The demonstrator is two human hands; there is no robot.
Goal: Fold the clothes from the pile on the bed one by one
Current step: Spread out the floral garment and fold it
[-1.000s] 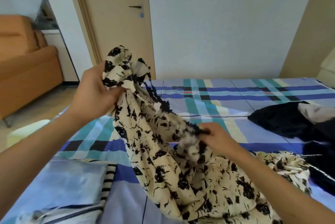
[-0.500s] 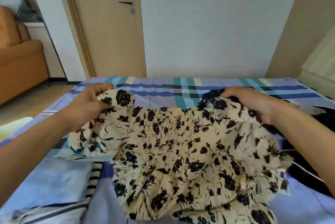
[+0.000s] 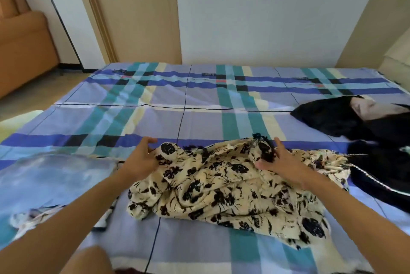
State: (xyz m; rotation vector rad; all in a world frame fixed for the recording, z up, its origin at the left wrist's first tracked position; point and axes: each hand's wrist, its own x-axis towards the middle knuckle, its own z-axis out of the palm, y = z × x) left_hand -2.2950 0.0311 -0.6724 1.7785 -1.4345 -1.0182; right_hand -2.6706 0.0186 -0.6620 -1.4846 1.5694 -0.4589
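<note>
Head view: looks down on the bed [image 3: 199, 96], both forearms reaching in.
Garment [image 3: 221, 191]: cream with black floral print, lying crumpled on the bed between and under both hands, not folded.
Left hand [image 3: 142, 160]: against the garment's left edge, fingers [image 3: 150, 140] loosely curved past the fabric corner. Can't tell if they pinch it or just touch.
Right hand [image 3: 286, 165]: released, fingers [image 3: 277, 145] spread and straight, palm resting on the garment's upper right, fingertips at the dark trim.
Pile [image 3: 355, 122]: black clothes, right of the right fingers, touching the garment's right edge.
Blue item [image 3: 51, 176]: flat on the bed, left of the left fingers, just beside the garment.
Door [image 3: 137, 18]: beyond the fingertips, past the far bed edge.
</note>
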